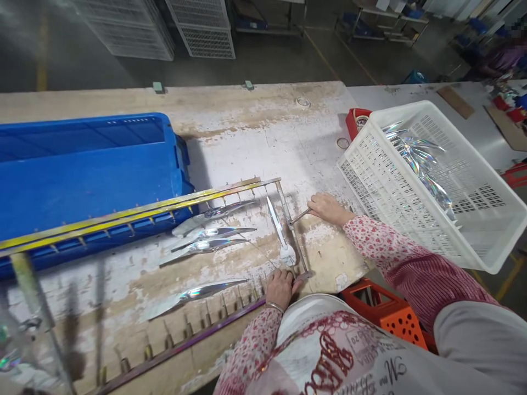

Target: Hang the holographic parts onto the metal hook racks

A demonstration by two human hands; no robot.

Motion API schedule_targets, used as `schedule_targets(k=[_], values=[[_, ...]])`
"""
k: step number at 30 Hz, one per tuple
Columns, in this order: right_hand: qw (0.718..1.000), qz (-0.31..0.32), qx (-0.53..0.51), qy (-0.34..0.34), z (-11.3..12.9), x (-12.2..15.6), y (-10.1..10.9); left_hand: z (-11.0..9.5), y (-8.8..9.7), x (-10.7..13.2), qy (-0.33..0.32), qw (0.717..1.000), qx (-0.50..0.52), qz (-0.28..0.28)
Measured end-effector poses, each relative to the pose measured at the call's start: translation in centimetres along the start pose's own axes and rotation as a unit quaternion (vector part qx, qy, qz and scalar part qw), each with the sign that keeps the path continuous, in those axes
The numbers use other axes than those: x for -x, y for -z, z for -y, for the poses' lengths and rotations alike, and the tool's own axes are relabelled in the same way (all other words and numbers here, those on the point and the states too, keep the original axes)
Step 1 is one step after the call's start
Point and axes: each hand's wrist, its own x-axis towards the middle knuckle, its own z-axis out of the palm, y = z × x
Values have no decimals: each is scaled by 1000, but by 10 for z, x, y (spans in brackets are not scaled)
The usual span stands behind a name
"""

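A long rectangular metal frame (296, 247) with yellow and purple rails and rows of small pegs stretches across the worktable. My right hand (327, 208) is closed around a short metal rod (300, 216) that sticks out from the frame's end bar. At the near corner, my left hand (281, 288) grips the frame, its fingertips partly hidden. Just beyond that hand, inside the frame, lies a shiny silver blade-shaped piece (276, 222) with a white end. Several similar silver pieces (206, 245) lie further left, pointing right.
Left of me is a large blue crate (177, 164), partly under the frame's far rail. A white perforated basket (362, 164) with silver pieces (415, 153) stands right, beside a red container (352, 123). Tape rolls (303, 102) lie behind. An orange stool (391, 321) is below the edge.
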Motion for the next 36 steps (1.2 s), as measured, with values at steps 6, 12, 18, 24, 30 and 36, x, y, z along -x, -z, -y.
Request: schedule_targets(k=[6,12,18,24,30,36], values=[[995,4,-96,4,-16,-17,0,-5,6,0,3,1000,-7,28],[981,22,-117,-154,-9,-37,41,-4,7,1,-12,998,2,54],[993,113,-30,-18,32,-72,74,4,-7,2,-30,999,29,34],[982,184,-36,38,38,-114,96,8,-15,4,-28,997,56,37],[994,103,44,11,23,-115,103,9,-16,4,-37,998,50,29],[986,157,31,41,46,-115,69,8,-16,5,-40,998,44,22]])
